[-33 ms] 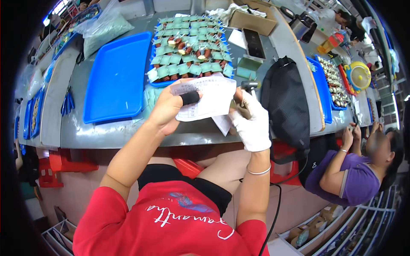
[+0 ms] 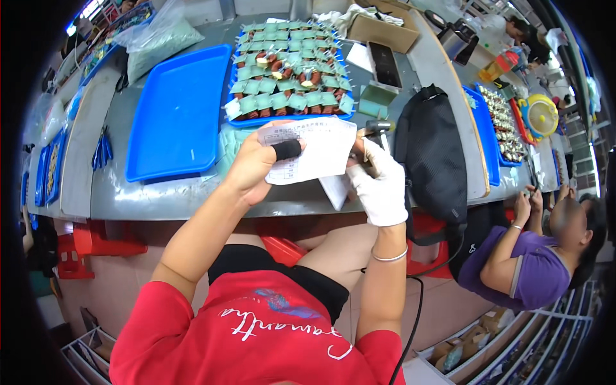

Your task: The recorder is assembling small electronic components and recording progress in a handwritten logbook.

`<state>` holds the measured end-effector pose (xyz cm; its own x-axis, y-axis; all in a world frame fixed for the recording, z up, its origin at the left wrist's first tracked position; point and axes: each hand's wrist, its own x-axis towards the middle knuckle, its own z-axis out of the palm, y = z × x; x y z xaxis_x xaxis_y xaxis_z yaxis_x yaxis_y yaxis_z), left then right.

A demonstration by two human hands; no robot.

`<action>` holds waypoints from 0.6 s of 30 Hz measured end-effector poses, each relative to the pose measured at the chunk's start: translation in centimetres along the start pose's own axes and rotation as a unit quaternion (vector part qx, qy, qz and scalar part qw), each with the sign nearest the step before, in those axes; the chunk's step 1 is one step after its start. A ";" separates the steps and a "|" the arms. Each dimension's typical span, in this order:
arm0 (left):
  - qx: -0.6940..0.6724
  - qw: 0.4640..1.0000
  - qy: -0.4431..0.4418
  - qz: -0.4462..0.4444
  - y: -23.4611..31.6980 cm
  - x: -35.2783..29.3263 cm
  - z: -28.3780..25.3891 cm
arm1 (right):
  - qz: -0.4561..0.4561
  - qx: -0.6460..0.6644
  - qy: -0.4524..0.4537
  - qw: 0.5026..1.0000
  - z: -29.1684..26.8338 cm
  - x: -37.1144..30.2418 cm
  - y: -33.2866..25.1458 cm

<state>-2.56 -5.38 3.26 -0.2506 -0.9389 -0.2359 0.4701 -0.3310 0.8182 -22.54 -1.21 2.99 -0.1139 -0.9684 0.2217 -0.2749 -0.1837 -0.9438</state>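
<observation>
A printed white paper sheet (image 2: 317, 151) is pinched in my left hand (image 2: 253, 163), its thumb lying over the front of it. A black wrap covers that thumb. Beside the sheet's right edge is my right hand (image 2: 380, 183), in a white glove with bare fingertips. Its fingers are curled, and what they grip is partly hidden by the glove and paper. Below the first sheet hangs another white paper (image 2: 333, 190). Just beyond the hands, a blue tray (image 2: 351, 117) carries rows of copper-wound coils with pale green pieces; several coils (image 2: 309, 78) lie on top.
At left lies a blue tray (image 2: 173, 122) with a small pale scrap in it. A black bag (image 2: 431, 147) sits at the right by a divider. Behind are a phone (image 2: 384, 64), a cardboard box (image 2: 385, 31) and a bag of green pieces (image 2: 163, 48). A person in purple (image 2: 526, 263) sits at right.
The trays and bench items appear slightly farther right in the picture. Both hands keep nearly the same place and grip.
</observation>
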 end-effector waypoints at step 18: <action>0.376 0.871 -0.252 0.189 2.9 -1.4 -1.6 | 0.114 0.038 -0.027 0.992 -2.0 -0.7 -0.9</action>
<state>0.50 -5.15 5.12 -0.6278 -0.7436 0.2301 -0.0407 0.3265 0.9443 -24.09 -0.05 4.21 -0.1134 -0.9935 -0.0109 -0.1752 0.0308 -0.9841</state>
